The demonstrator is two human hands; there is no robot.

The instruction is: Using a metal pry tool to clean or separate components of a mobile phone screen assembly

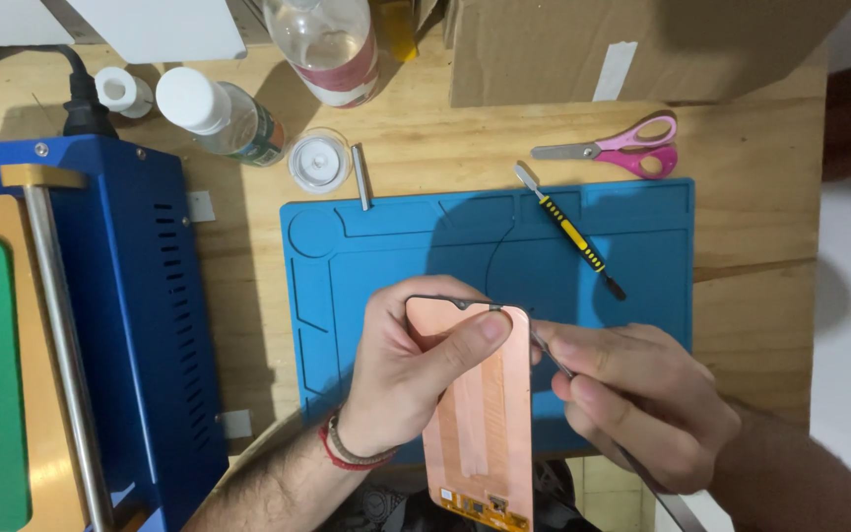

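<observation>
While the left hand (411,369) gripped the copper-backed phone screen (480,414), long axis twelve-to-six, the right hand (642,404) pinched a thin metal tool (544,350) at its one o'clock corner.

I see a phone screen panel (480,414), copper-coloured back facing up, standing lengthwise over the near edge of the blue mat, gripped by my left hand (411,374). At the top edge a clear bottle (325,44) carries a red and white label band, and left of it a smaller white-capped bottle (224,113) lies tilted with a green label. A brown cardboard box (632,44), with a white tape strip, fills the top right.
</observation>
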